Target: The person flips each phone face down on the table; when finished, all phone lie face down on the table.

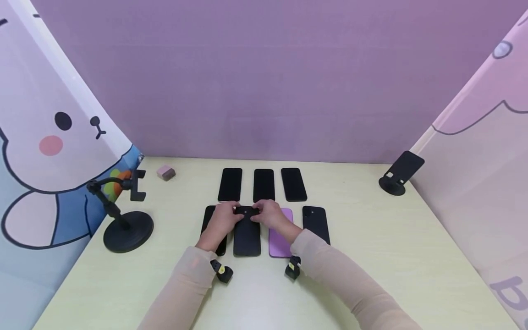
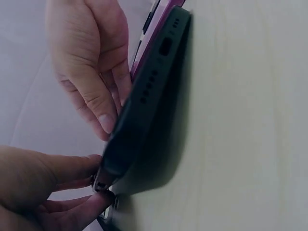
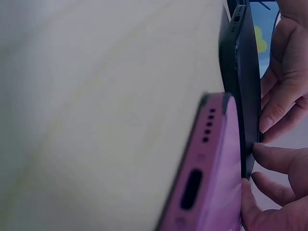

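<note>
A black phone with its back up lies between both hands, in the middle of the near row. My left hand pinches its far left corner between thumb and finger; in the left wrist view the left hand grips that corner. My right hand holds the far right edge, and the right wrist view has its fingers bent at the phone's side. Left of it is another black phone, partly under the left hand. A purple phone lies beneath the right wrist.
Three dark phones form a far row. Another black phone lies right of the purple one, partly behind the sleeve. A black phone stand and a small pinkish block are on the left. At far right, a stand carries a black phone.
</note>
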{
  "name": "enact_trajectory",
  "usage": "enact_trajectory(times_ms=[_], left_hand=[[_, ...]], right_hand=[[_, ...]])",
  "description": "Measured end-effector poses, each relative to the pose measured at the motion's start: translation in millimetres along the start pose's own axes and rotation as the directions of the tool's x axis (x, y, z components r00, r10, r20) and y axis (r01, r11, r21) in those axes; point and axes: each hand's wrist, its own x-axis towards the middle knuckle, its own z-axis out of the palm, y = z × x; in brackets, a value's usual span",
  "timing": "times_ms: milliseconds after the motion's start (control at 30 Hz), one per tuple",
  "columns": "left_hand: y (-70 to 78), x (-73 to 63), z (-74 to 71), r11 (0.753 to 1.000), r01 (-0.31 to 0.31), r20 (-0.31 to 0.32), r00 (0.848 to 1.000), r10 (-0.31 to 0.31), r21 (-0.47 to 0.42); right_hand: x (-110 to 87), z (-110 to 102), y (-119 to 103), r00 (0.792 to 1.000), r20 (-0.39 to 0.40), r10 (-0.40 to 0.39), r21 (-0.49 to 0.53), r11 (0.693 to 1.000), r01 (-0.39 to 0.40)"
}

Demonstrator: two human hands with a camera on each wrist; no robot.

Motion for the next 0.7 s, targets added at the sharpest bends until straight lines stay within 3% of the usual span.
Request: enact_trajectory(times_ms=[100,233,367,500,700], left_hand=[[-0.4,-0.5,0.2,0.999,-0.027,-0.014,1.0,0.027,0.024],[-1.3,-1.5,0.6,1.0,-0.02,-0.032,0.999,0.02,0.021],[1.0,-4.3,-2.6,0.999,0.005,-0.039,0.999,-0.006,-0.036],[1.2,-9.4,-11.0,0.996,-0.012,-0.044,0.999,0.008,-0.092],[-20.3,-10.7,-29.3,0.992,-0.051,-0.099,0.994,0.039,-0.118]], right_hand=[[0.5,0.6,-0.1,1.0,-0.003,-0.006,-0.027,1.0,0.006],[0.8,0.4,0.1,1.0,0.006,-0.003,-0.052,0.999,0.003],[0.8,-1.4,-1.1,1.0,0.002,-0.021,-0.074,0.997,0.021],[0.0,-2.2,-9.6,0.998,-0.005,-0.058,-0.09,0.994,0.057],[3.0,8.6,-30.5,0.996,0.021,-0.091,-0.095,0.991,0.092]])
